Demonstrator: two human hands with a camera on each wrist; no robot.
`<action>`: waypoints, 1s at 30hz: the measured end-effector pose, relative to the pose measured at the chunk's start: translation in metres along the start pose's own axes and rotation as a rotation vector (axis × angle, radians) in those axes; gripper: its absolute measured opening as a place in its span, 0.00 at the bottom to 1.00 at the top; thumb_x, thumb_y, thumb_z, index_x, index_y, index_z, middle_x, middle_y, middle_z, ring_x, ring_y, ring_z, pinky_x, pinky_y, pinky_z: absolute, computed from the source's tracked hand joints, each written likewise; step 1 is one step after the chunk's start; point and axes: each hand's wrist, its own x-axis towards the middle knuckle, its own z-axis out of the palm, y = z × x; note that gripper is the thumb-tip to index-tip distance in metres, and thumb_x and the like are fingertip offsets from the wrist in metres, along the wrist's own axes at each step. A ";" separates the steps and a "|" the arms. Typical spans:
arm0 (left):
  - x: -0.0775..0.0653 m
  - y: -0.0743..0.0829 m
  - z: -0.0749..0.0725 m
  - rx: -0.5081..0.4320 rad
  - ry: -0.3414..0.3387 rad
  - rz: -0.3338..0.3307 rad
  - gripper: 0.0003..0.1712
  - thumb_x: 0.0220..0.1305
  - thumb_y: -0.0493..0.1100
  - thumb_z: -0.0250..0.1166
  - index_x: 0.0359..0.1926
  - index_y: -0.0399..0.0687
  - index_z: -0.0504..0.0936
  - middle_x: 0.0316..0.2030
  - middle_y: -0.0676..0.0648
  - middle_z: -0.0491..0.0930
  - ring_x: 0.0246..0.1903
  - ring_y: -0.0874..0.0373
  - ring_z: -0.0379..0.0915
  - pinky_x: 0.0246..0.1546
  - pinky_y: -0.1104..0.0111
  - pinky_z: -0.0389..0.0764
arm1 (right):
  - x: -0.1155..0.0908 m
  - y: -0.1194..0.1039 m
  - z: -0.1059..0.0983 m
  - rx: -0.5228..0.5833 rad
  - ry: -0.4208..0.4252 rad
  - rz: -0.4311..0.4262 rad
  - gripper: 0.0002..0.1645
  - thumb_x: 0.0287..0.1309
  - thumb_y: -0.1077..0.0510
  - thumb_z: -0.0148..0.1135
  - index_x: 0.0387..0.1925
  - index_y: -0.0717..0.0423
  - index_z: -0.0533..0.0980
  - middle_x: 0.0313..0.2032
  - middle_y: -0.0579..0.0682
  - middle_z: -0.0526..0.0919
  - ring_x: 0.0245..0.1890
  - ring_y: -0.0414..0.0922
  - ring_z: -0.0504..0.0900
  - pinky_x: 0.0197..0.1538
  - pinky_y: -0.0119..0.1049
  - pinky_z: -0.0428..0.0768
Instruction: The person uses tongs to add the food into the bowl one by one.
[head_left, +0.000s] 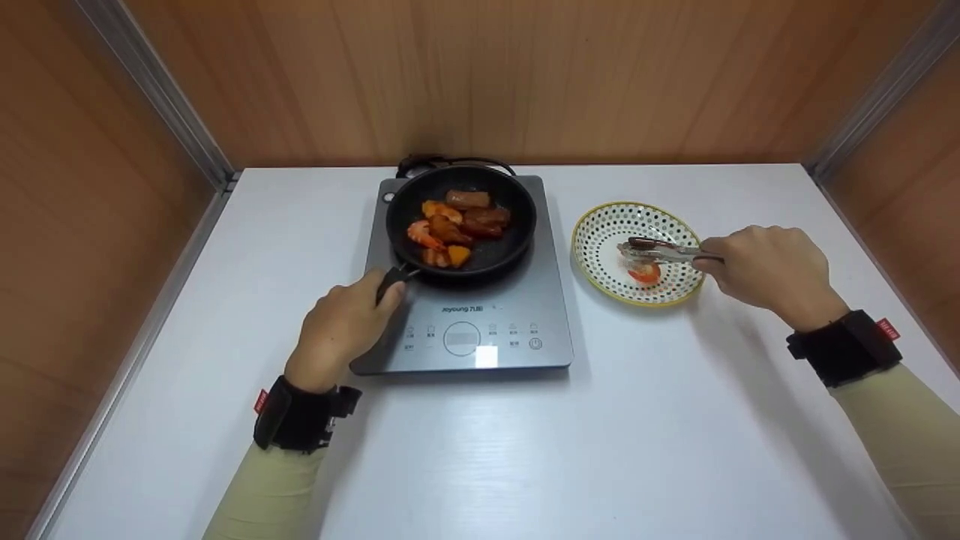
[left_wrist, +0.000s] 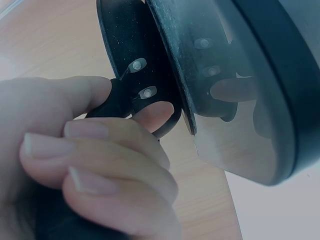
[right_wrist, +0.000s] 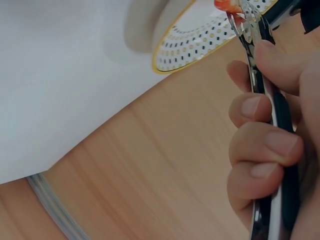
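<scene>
My left hand (head_left: 341, 322) grips the black handle (head_left: 394, 281) of a frying pan (head_left: 499, 259). In the pan lie sausage-like brown pieces (head_left: 467, 199), a shrimp (head_left: 424, 235), orange chunks (head_left: 458, 256) and other browned food. On the right, my right hand (head_left: 772, 266) holds metal tongs (head_left: 679, 254), fingers wrapped around both arms. The tongs' heads are low over a dotted plate with a yellow rim (head_left: 592, 279), right at an orange-red shrimp (head_left: 645, 274). The right wrist view shows the shrimp (right_wrist: 227, 5) at the tongs' tips; I cannot tell whether they pinch it.
Beneath the pan is a grey induction cooker (head_left: 517, 300) with touch controls on its near side. A black cord (head_left: 480, 160) runs behind it. The white table (head_left: 480, 457) is bordered by wood-grain panels (head_left: 585, 82) at the back and sides.
</scene>
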 end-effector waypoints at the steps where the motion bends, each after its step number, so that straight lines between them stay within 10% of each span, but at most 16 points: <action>1: 0.000 0.000 0.000 0.000 -0.001 -0.002 0.20 0.84 0.60 0.50 0.51 0.48 0.73 0.38 0.37 0.81 0.34 0.44 0.77 0.29 0.58 0.70 | 0.001 -0.002 -0.003 0.002 0.012 -0.005 0.11 0.69 0.49 0.71 0.46 0.48 0.89 0.21 0.46 0.82 0.18 0.46 0.70 0.19 0.44 0.66; 14: 0.000 0.000 0.001 -0.009 -0.001 0.008 0.20 0.84 0.58 0.51 0.50 0.47 0.74 0.35 0.39 0.80 0.32 0.45 0.76 0.28 0.58 0.70 | 0.037 -0.056 -0.041 0.001 0.218 -0.132 0.11 0.69 0.47 0.71 0.39 0.50 0.86 0.18 0.46 0.75 0.16 0.46 0.66 0.18 0.40 0.60; 30: 0.001 0.000 0.000 -0.008 -0.013 0.005 0.19 0.85 0.58 0.50 0.52 0.47 0.73 0.36 0.39 0.80 0.33 0.44 0.76 0.29 0.58 0.70 | 0.085 -0.127 -0.065 0.044 0.267 -0.148 0.15 0.73 0.42 0.66 0.39 0.47 0.86 0.19 0.46 0.75 0.19 0.48 0.70 0.20 0.44 0.64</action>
